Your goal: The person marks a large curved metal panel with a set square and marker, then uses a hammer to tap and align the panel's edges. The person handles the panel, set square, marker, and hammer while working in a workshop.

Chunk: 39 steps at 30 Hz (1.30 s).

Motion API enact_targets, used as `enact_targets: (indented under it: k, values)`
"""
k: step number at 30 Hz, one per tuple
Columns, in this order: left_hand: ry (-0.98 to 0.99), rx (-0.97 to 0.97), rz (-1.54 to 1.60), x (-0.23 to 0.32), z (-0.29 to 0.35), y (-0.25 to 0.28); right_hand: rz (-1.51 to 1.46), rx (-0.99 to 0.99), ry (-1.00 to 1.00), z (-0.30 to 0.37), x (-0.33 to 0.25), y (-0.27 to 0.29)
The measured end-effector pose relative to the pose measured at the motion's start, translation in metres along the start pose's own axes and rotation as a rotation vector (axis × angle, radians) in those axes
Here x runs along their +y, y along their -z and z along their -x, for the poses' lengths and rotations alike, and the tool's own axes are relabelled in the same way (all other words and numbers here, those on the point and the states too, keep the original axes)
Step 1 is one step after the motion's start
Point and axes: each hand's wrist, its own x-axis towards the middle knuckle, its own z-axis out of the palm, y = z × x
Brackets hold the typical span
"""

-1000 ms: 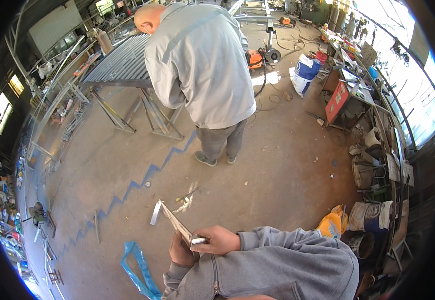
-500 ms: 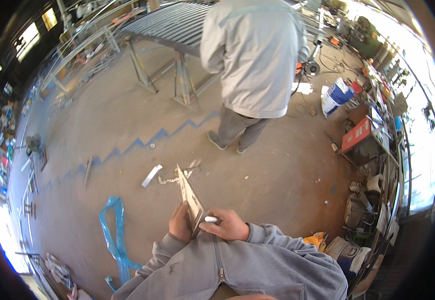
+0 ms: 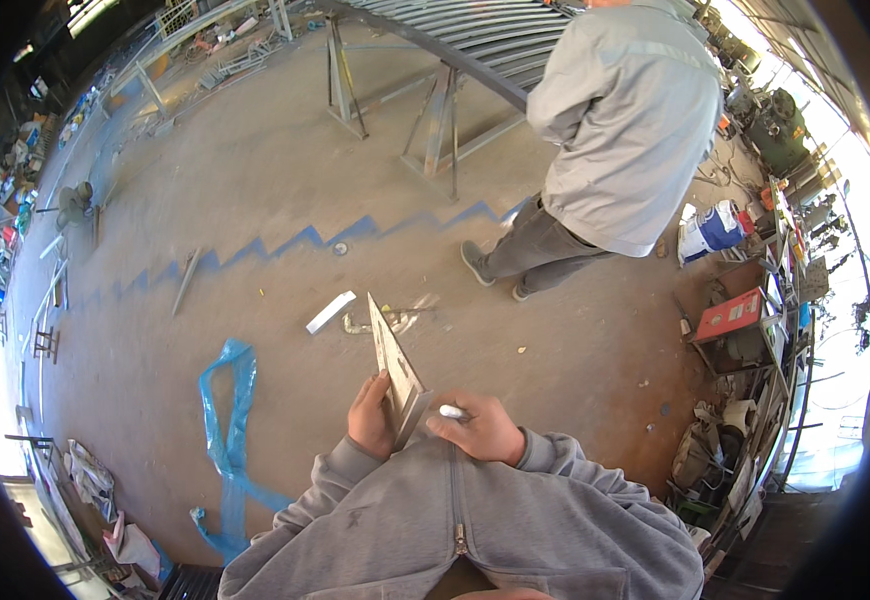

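My left hand is wrapped around the left side of a thin, wood-coloured board, tilted up in front of my jacket. Dark marks show on the board's face, but I cannot make them out. In my closed right hand is a short white stick like a marker, its end poking out by the thumb. That hand sits just right of the board's near end, with a small gap between them.
Ahead, a person in a grey jacket stands at a slatted metal frame on trestles. Blue plastic film and a white strip lie on the floor. A red box and clutter line the right side.
The whole view has shifted, so the person and metal frame appear farther right and higher. My right hand has drawn slightly away from the board, which my left hand still holds.
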Motion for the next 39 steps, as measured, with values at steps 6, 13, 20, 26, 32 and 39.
enact_targets:
  k: [6, 13, 20, 26, 32, 39]
  values:
    - [0.024, -0.040, 0.100, 0.047, -0.029, 0.043, -0.026, -0.043, -0.025, -0.058, -0.023, -0.033]
    - [-0.014, -0.008, 0.151, 0.090, -0.052, 0.061, -0.040, -0.121, 0.049, -0.123, -0.041, -0.051]
    - [-0.063, 0.064, 0.111, 0.119, -0.090, 0.048, -0.139, -0.190, 0.064, -0.183, -0.037, -0.041]
    - [-0.150, 0.058, -0.065, 0.143, -0.151, -0.016, -0.044, -0.103, 0.069, -0.240, -0.020, 0.011]
    - [-0.183, 0.039, -0.458, 0.151, -0.231, -0.112, -0.101, 0.205, 0.056, -0.281, -0.006, 0.087]
    - [0.000, -0.099, -0.681, 0.156, -0.308, -0.203, -0.143, 0.423, -0.135, -0.302, -0.003, 0.156]
